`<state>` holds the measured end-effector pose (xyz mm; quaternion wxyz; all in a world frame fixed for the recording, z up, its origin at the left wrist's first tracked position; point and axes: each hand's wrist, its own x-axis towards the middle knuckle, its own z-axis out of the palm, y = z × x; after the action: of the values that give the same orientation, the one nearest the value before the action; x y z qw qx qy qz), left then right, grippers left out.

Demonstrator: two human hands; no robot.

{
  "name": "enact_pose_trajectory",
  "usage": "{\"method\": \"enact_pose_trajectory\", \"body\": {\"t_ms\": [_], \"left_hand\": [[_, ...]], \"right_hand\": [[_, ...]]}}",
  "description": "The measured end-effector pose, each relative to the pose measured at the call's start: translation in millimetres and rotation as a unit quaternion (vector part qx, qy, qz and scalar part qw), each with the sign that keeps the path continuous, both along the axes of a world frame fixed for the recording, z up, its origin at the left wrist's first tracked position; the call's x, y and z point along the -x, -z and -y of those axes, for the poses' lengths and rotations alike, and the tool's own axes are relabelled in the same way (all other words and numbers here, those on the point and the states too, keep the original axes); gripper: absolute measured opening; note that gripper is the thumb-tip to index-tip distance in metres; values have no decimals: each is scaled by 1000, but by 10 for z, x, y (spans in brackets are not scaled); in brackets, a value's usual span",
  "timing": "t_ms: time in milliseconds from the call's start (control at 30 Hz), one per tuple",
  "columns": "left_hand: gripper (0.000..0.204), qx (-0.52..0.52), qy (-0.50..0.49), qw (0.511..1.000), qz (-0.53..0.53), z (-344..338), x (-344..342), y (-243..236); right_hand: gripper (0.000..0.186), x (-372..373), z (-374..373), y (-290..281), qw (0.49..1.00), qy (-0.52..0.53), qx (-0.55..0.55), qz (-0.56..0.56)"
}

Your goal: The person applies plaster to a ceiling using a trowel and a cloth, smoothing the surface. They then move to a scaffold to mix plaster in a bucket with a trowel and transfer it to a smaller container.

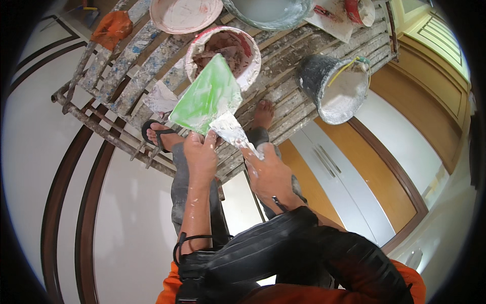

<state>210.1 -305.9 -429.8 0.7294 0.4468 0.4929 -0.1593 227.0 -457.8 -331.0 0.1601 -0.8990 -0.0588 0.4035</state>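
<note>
My left hand (200, 154) is closed on the near edge of a green plastering board (206, 99) smeared with white filler. My right hand (271, 175) grips a putty knife (228, 127), its broad blade coated white and lying against or just over the board's right corner. White smears mark my fingers. Just beyond the board stands a white bucket (253, 68) with pinkish, clumpy filler inside; the board's far tip overlaps its opening in view. My feet are on the slatted platform below, the left in a black flip-flop (161, 136), the right bare.
The paint-spattered slatted platform (283, 55) ends at a metal rail (109, 133). A tilted-looking black bucket (311, 76) with whitish contents stands right; two basins, a pink-white one (185, 15) and a dark-rimmed one (268, 23), sit far. An orange cloth (112, 29) lies far left.
</note>
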Motion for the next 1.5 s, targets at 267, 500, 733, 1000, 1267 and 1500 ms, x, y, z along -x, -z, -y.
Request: {"method": "enact_pose_trajectory", "body": {"t_ms": [267,500,733,1000,1267,1500], "left_hand": [[16,-110,84,990,11,33,-134,64],[18,-141,80,986,44,-96,-243,24],[27,-86,46,992,76,-227,-310,-114],[22,-32,99,993,58,-61,-223,-28],[26,-19,153,987,55,-98,-242,-68],[26,-103,241,948,182,-126,-166,-35]], "right_hand": [[42,-298,-169,-8,1000,-11,-24,17],[48,-354,-154,-25,998,-38,-37,29],[49,-410,-240,-105,998,-59,-24,29],[48,-688,-226,-187,996,-84,27,16],[41,-837,-321,-99,996,-76,2,51],[36,-1113,-247,134,994,-27,20,106]]}}
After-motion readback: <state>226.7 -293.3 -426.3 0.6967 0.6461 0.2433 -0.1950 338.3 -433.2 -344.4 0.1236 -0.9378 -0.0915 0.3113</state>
